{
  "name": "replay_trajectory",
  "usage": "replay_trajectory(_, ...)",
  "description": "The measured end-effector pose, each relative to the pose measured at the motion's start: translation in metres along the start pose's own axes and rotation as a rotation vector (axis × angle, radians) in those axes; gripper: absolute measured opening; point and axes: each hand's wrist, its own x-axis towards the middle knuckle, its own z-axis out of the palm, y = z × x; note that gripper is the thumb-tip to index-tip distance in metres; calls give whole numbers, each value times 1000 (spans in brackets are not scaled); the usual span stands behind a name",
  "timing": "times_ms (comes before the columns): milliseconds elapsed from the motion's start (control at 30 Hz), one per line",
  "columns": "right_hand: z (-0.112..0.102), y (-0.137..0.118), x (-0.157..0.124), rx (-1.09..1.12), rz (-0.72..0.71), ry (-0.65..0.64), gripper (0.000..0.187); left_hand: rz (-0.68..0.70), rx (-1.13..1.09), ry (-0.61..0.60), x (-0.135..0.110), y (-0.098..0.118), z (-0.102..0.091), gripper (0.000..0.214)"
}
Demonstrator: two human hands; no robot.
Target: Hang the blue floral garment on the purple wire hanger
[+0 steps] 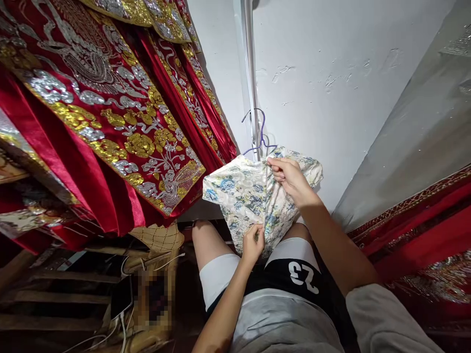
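A short-sleeved floral shirt (239, 196), cream with blue and yellow flowers, hangs in front of me on a purple wire hanger (262, 131). Its front opening runs down the middle. My right hand (289, 179) pinches the front edge near the collar between thumb and fingers. Lower on the same edge, my left hand (253, 242) has its thumb and fingertips closed on the cloth. The hanger's hook sits by a pale vertical pole (248, 63). The lower part of the shirt reaches down between my knees.
Red satin drapery (147, 122) with gold and silver sequins hangs at left. More red sequined cloth (434, 245) lies at right. A white wall (312, 59) stands behind the shirt. At lower left, a phone (122, 295) and white cables rest on a wooden bench (66, 296).
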Motion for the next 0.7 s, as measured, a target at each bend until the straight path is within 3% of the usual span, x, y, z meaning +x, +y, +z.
replay_trajectory(100,6,-10,-3,-40,-53,-5,38,30,-11,-32,13,6,-6,22)
replay_trajectory(167,10,-12,-12,-55,-106,1,37,102,-50,-33,35,25,-15,20)
replay_trajectory(333,19,-18,-33,-105,-191,23,36,365,-145,205,113,112,-53,37)
replay_trajectory(433,17,-15,-32,-149,-257,51,35,476,-49,142,148,155,-66,27)
replay_trajectory(500,11,-1,-29,-184,-318,122,35,540,40,73,161,174,-69,25)
replay_trajectory(567,3,24,-29,-225,-333,213,36,579,66,98,167,185,-74,23)
replay_trajectory(633,-6,56,-35,-262,-271,285,39,558,-3,247,170,183,-87,20)
replay_trajectory(700,-14,85,-45,-237,-143,280,40,447,-180,444,168,167,-109,18)
